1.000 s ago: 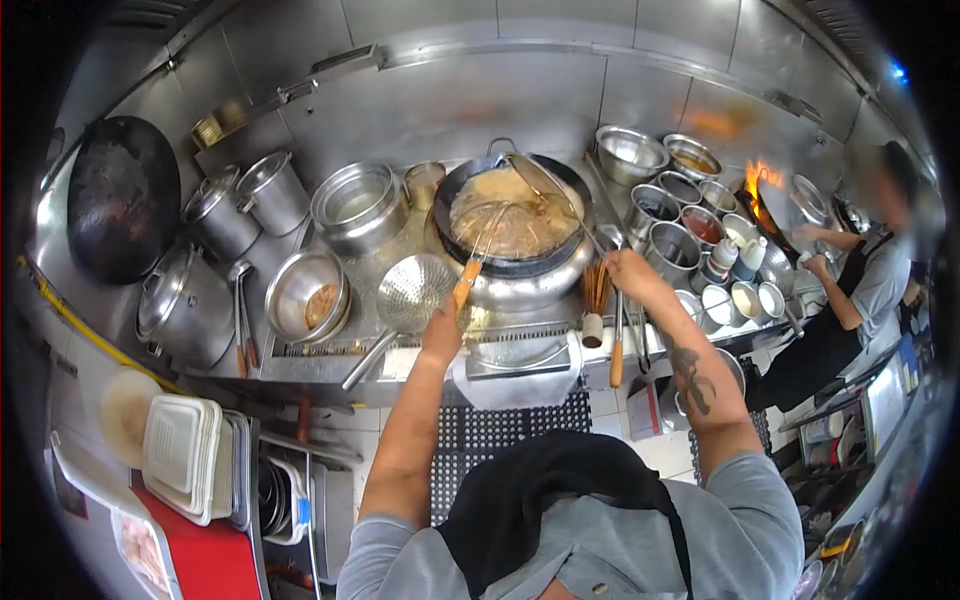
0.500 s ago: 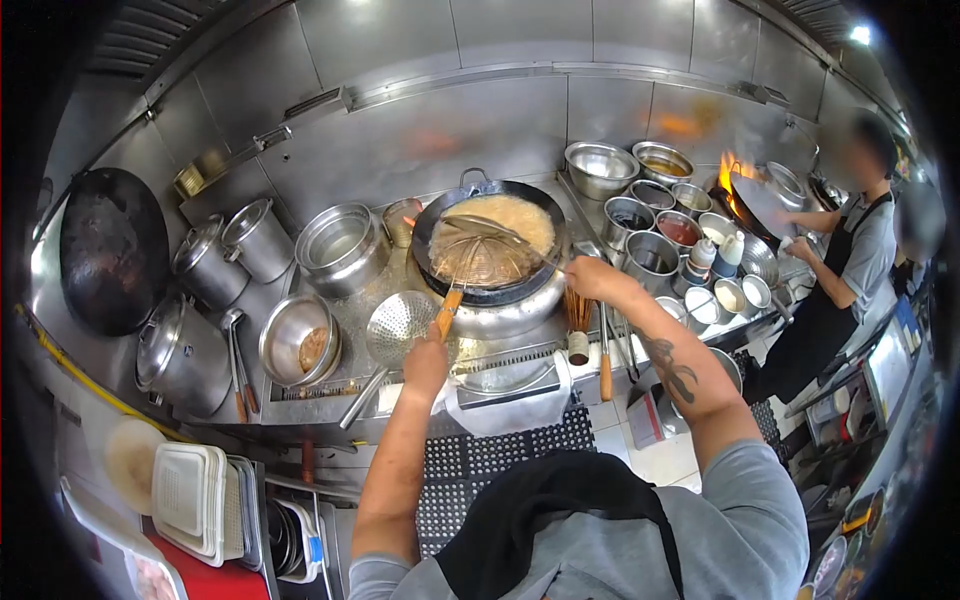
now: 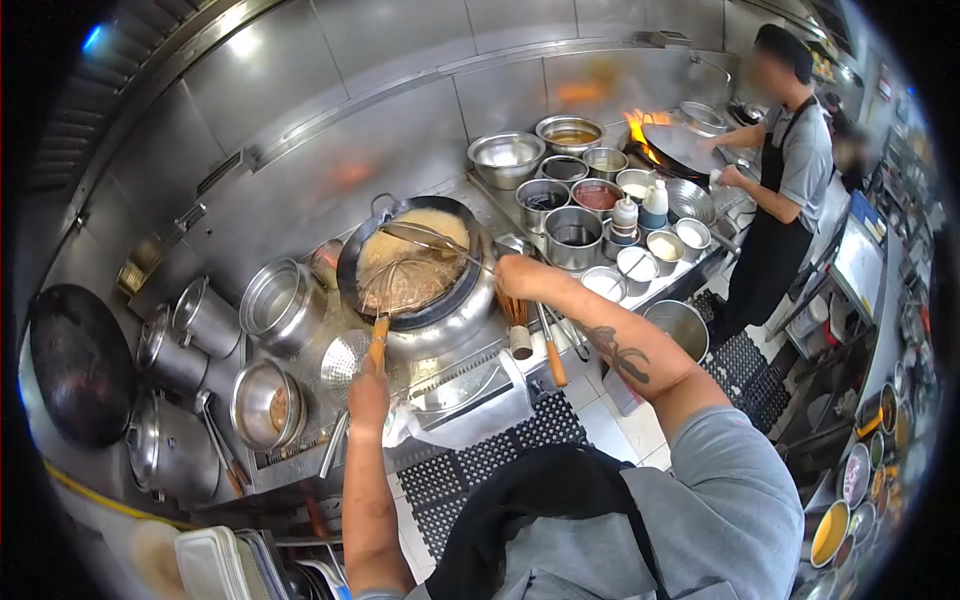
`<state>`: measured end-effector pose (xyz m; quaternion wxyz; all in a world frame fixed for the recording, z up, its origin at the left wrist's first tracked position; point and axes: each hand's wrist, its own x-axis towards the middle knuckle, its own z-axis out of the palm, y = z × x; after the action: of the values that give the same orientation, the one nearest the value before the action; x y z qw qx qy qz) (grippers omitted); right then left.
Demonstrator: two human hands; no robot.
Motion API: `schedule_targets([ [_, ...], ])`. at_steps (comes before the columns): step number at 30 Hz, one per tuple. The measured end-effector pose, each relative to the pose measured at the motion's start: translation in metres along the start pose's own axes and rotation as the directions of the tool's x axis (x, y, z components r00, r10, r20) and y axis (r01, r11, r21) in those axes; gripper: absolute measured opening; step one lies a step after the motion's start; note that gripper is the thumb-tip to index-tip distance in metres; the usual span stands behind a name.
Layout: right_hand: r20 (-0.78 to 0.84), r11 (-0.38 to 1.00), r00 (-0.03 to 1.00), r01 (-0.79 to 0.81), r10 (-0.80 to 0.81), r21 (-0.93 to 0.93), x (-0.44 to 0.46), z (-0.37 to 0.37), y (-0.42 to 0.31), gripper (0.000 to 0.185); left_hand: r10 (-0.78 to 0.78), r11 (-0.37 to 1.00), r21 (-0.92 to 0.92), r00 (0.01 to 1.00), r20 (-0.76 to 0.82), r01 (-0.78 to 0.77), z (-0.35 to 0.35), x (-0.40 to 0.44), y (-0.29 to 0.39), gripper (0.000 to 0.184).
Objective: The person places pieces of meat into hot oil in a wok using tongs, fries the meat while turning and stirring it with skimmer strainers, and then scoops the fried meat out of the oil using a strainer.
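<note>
My left hand (image 3: pixel 368 400) is closed round the wooden handle of a wire strainer (image 3: pixel 408 285). The strainer's mesh lies in the front part of a large dark wok (image 3: pixel 348 275), with brownish food in it. Bubbling, pale golden liquid (image 3: pixel 440 222) fills the back of the wok. My right hand (image 3: pixel 525 280) grips the long metal handle of a ladle (image 3: pixel 415 236), whose head reaches over the wok above the strainer; its exact shape is hard to make out. A perforated skimmer (image 3: pixel 345 358) rests beside my left hand. Below my right hand hangs a bamboo brush (image 3: pixel 517 325).
Metal pots of sauce (image 3: pixel 598 195) and squeeze bottles (image 3: pixel 625 215) stand to the right. Beyond them a co-worker (image 3: pixel 790 150) holds a tilted wok (image 3: pixel 680 147) over flames (image 3: pixel 645 130). Stacked bowls (image 3: pixel 265 405) and lidded pots (image 3: pixel 170 445) stand left.
My view has swung to the right, so the stove and wok appear further left. Both hands keep their grips on the strainer and ladle, which stay over the wok.
</note>
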<state>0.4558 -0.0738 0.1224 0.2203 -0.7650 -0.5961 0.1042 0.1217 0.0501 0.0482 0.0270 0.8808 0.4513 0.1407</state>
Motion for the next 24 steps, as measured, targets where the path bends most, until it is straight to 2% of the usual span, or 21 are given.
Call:
schedule_targets([
  [3, -0.022, 0.999, 0.999, 0.026, -0.025, 0.037, -0.008, 0.002, 0.005, 0.021, -0.014, 1.000, -0.002, 1.000, 0.001, 0.014, -0.006, 0.001, 0.002, 0.046],
  [5, -0.088, 0.989, 0.993, 0.092, -0.082, 0.117, -0.012, 0.006, 0.010, 0.021, 0.001, 0.998, 0.064, 0.999, -0.048, 0.002, -0.007, -0.003, 0.001, 0.044],
  [6, -0.090, 0.990, 0.994, 0.073, -0.062, 0.120, -0.013, 0.004, 0.009, 0.021, 0.007, 0.998, 0.068, 0.999, -0.042, -0.004, -0.006, -0.006, 0.003, 0.044],
  [8, -0.103, 0.993, 0.994, 0.056, -0.045, 0.108, -0.008, 0.010, 0.014, 0.021, -0.024, 0.999, -0.036, 0.995, -0.099, 0.021, -0.007, -0.009, 0.004, 0.040],
  [11, -0.135, 0.995, 0.990, 0.058, -0.046, 0.085, -0.002, 0.023, 0.024, 0.020, -0.055, 0.998, -0.009, 0.982, -0.178, 0.055, 0.008, -0.012, 0.000, 0.035],
  [14, -0.148, 0.996, 0.988, 0.045, -0.033, 0.079, -0.001, 0.024, 0.029, 0.020, -0.064, 0.998, -0.017, 0.991, -0.115, 0.062, 0.007, -0.016, 0.010, 0.033],
  [16, -0.142, 0.996, 0.990, 0.016, -0.004, 0.085, -0.002, 0.019, 0.030, 0.020, -0.044, 0.999, -0.023, 0.991, -0.128, 0.041, 0.004, -0.017, 0.015, 0.032],
  [19, -0.164, 0.977, 0.986, 0.013, 0.023, 0.212, -0.009, 0.012, 0.032, 0.020, -0.051, 0.997, -0.061, 0.987, -0.153, 0.042, 0.002, -0.014, 0.023, 0.030],
  [21, -0.168, 0.976, 0.985, 0.076, -0.042, 0.203, -0.009, 0.005, 0.038, 0.023, -0.087, 0.996, -0.012, 0.986, -0.141, 0.086, -0.005, -0.011, 0.032, 0.028],
  [24, -0.078, 0.964, 0.997, 0.042, -0.022, 0.262, -0.007, 0.003, 0.044, 0.022, -0.111, 0.992, 0.045, 0.984, -0.137, 0.119, -0.016, -0.010, 0.051, 0.030],
])
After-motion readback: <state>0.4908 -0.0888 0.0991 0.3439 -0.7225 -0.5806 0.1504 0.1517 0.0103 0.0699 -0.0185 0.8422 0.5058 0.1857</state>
